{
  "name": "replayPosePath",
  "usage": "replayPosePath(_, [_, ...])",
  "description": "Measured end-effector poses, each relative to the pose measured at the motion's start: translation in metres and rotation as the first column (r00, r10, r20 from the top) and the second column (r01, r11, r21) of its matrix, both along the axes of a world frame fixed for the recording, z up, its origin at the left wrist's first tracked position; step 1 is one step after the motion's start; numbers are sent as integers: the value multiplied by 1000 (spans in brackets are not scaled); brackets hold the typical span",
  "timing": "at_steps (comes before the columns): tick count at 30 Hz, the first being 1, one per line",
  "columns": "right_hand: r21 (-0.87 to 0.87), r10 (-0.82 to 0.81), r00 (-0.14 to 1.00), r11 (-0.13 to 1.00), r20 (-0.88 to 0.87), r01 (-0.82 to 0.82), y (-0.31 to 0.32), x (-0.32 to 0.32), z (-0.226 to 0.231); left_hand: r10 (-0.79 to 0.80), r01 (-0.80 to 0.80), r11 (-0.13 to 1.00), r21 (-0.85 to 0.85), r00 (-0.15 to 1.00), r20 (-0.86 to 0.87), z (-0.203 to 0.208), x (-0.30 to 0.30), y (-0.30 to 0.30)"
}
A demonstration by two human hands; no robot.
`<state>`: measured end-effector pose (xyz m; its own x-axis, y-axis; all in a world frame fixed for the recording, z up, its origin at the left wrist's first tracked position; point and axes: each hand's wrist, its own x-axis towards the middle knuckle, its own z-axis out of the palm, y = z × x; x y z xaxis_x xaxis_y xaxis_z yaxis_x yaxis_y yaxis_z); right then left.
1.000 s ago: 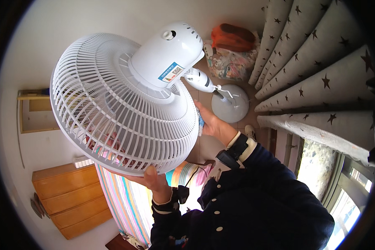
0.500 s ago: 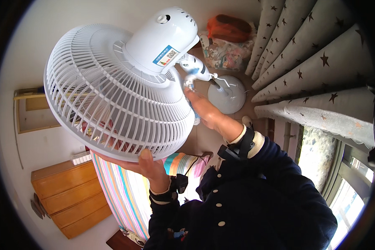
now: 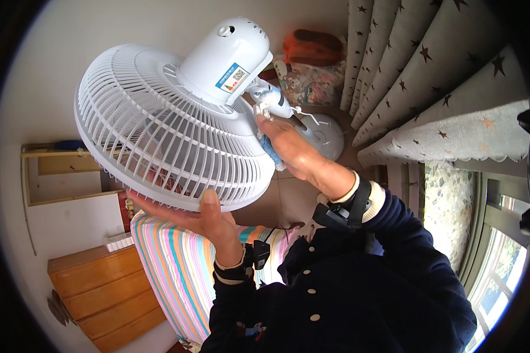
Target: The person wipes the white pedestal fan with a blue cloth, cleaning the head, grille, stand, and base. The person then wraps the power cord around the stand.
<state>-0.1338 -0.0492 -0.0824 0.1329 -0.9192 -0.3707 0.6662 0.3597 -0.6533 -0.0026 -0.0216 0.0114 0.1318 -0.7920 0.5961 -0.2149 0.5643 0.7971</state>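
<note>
An open wall shelf (image 3: pixel 65 173) at the left is holding a dark blue item on top. The left hand (image 3: pixel 203 217) is cupping the lower rim of the white fan (image 3: pixel 171 126), palm up, thumb over the grille. The right hand (image 3: pixel 291 150) is pressing a blue cloth (image 3: pixel 272 154) against the fan's neck, fingers curled around it. Star-patterned curtains (image 3: pixel 430 76) are hanging at the right.

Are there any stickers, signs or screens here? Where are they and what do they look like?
Sticker: on the side of the white fan's motor housing, a slanted rectangle, blue with a white part holding a square code pattern.
No signs or screens show.
</note>
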Motion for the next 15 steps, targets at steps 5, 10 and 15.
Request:
replayPosePath(5, [92, -76, 985, 994, 155, 62, -5, 16, -18, -62, 63, 997, 32, 998, -27, 4, -3, 7])
replayPosePath(10, [279, -139, 867, 960, 479, -1, 5, 36, -46, -26, 26, 1000, -3, 1000, -2, 3, -3, 6])
replayPosePath(15, [260, -160, 878, 965, 452, 41, 20, 39, -43, -67, 67, 998, -1, 997, 31, 2, 9, 2])
